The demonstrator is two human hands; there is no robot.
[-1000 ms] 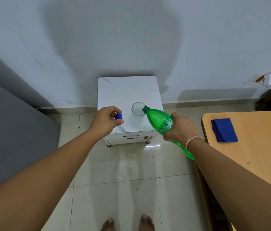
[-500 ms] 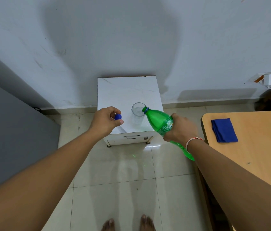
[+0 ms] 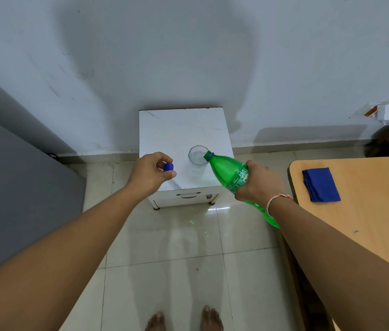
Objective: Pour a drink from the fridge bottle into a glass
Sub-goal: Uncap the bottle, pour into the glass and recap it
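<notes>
The right hand grips the tilted green bottle, its mouth over the glass. The left hand, left of the glass, pinches the blue cap above the surface.

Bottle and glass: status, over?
Right hand grips green bottle, tilted, mouth over glass. Left hand pinches blue cap. Nothing in the way.
</notes>
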